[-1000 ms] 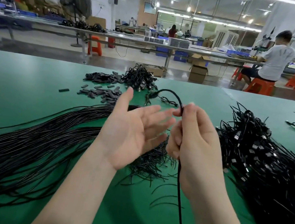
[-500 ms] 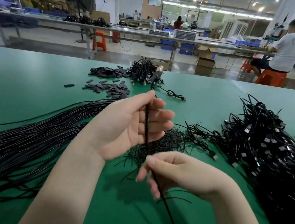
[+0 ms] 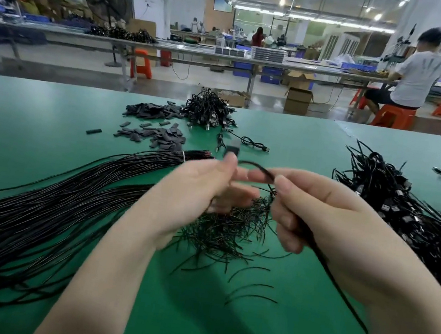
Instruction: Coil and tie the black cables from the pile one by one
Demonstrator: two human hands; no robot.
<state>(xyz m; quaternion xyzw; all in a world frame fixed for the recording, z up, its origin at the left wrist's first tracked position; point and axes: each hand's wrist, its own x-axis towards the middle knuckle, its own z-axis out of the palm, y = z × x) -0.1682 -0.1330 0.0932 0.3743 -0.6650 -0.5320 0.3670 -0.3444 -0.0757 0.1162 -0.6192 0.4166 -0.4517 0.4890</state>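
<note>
Left hand (image 3: pixel 199 189) pinched plug end of black cable (image 3: pixel 259 168) – right hand (image 3: pixel 320 217) gripped same cable, fingers curled round it. Cable arched between hands above green table (image 3: pixel 50 120); loose cable bundle (image 3: pixel 39 198) lay left.

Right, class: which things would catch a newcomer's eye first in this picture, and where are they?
Centre: the left hand and right hand hold one black cable between them above the green table. A bundle of long black cables sweeps across the left; a tangled heap of cables fills the right.
</note>
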